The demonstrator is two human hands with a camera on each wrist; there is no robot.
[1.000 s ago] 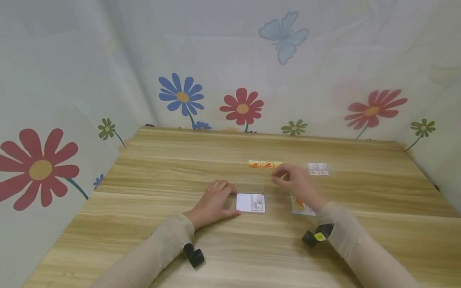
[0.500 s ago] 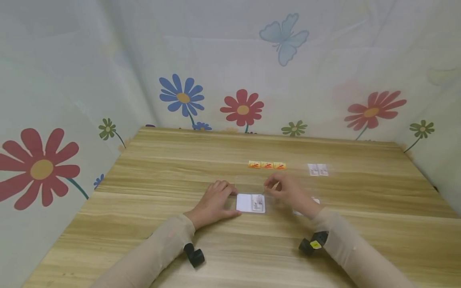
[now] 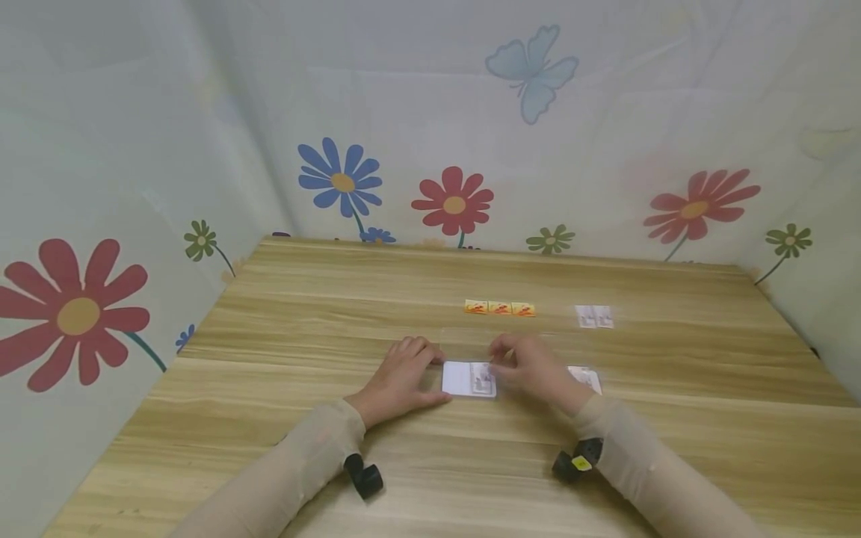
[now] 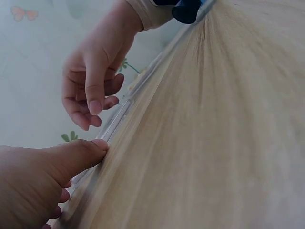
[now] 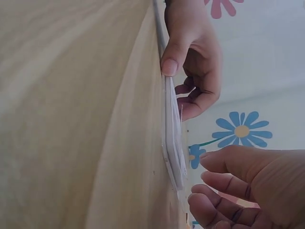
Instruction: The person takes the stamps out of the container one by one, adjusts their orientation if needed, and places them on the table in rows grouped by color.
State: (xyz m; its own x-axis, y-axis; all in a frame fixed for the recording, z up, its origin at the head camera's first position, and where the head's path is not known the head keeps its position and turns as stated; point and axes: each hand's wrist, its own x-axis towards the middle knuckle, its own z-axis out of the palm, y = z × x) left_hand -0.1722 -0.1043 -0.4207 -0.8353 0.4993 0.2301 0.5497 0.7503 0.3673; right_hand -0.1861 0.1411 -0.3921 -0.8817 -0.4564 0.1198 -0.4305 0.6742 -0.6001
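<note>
A small flat clear plastic case (image 3: 457, 379) lies on the table with its transparent lid (image 3: 466, 344) folded back. White paper fills it, with a grey-printed picture card (image 3: 480, 379) on the right half. My left hand (image 3: 401, 373) holds the case at its left side, thumb on the near edge and fingertips at the far edge. In the right wrist view the case (image 5: 170, 138) shows edge-on, its top sheets slightly raised. My right hand (image 3: 534, 368) hovers at the case's right edge, fingers loosely bent. Thumb and fingers stand apart with nothing visible between them in the right wrist view.
Behind the right hand, a second case (image 3: 587, 378) is partly hidden. Farther back lie three yellow-orange picture cards (image 3: 500, 308) in a row and two pale printed cards (image 3: 595, 317). A flowered curtain (image 3: 403, 112) stands behind the wooden table (image 3: 323, 299).
My right hand has moved left and nearer, from beside the yellow cards to the case's right edge. It now uncovers all three yellow cards. The left hand and case have stayed still.
</note>
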